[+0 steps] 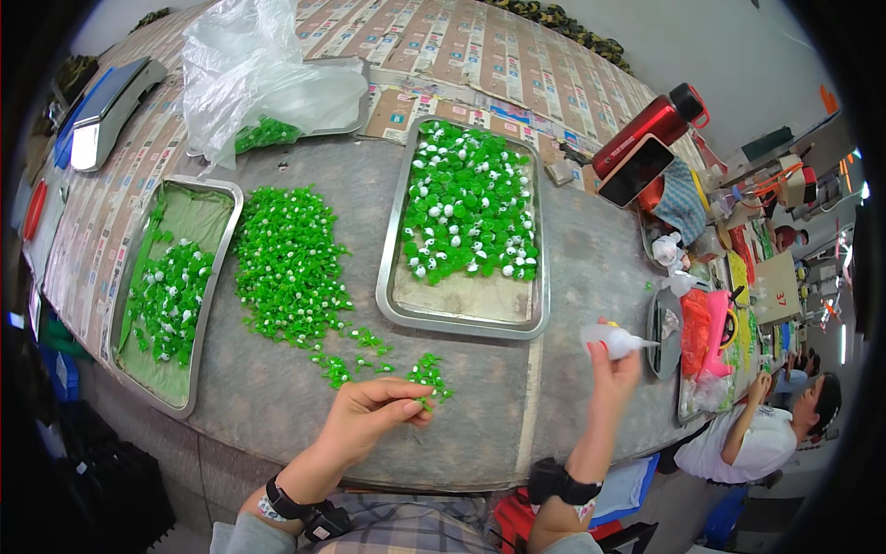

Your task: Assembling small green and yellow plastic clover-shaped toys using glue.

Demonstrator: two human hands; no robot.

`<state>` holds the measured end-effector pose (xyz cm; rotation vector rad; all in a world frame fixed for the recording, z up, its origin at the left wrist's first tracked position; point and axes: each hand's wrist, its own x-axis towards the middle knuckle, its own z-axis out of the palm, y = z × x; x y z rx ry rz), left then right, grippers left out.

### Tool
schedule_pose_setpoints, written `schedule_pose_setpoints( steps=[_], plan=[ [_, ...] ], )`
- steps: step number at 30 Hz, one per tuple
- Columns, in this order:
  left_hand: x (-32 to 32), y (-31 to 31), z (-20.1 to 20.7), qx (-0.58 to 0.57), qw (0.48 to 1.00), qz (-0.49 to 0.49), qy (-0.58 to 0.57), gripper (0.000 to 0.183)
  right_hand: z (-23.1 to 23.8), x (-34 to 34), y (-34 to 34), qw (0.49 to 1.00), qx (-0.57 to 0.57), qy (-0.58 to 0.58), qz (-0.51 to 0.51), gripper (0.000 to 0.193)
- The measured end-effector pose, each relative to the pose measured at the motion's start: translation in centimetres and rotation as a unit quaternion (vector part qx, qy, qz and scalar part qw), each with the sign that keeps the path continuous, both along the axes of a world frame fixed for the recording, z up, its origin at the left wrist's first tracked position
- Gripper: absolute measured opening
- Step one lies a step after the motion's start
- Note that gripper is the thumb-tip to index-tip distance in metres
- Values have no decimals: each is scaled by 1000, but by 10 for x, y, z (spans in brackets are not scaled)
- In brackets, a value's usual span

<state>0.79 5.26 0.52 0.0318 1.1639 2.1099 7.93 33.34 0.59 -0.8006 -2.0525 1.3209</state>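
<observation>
My right hand [611,379] is raised at the right, its fingers closed round a small white squeeze bottle [614,341] with a thin pointed nozzle. The nozzle points right, away from the green pieces. At the near edge of the table my left hand [378,417] pinches a small green plastic piece [425,403], mostly hidden by the fingertips. Just beyond those fingers lies a little cluster of green pieces [427,371]. A large heap of similar green pieces with pale spots [288,268] spreads further left. Ahead, a metal tray [466,319] holds green pieces with white-and-black eyeball-like balls.
At the left stands another metal tray [210,268] with green and white pieces. Behind it, clear plastic bags [268,78] cover a further tray. A scale [115,111] sits far left. A red bottle [646,129] and a phone [637,172] are at the back right. A co-worker [766,434] sits at right.
</observation>
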Motion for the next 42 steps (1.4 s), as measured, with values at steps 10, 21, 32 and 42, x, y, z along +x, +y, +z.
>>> schedule_pose_setpoints(
  steps=[10,21,32,42],
  plan=[
    [-1,-10,-11,133,988,22,-72,5,68,-11,-107,984,-36,157,72,62],
    [-2,-7,-8,105,991,36,-74,13,55,-18,-133,972,80,168,142,64],
    [-3,-10,-10,143,987,14,-77,6,53,-20,-122,943,111,191,248,53],
    [-2,-9,-12,154,984,10,-85,5,53,-19,-125,959,52,215,177,50]
  ],
)
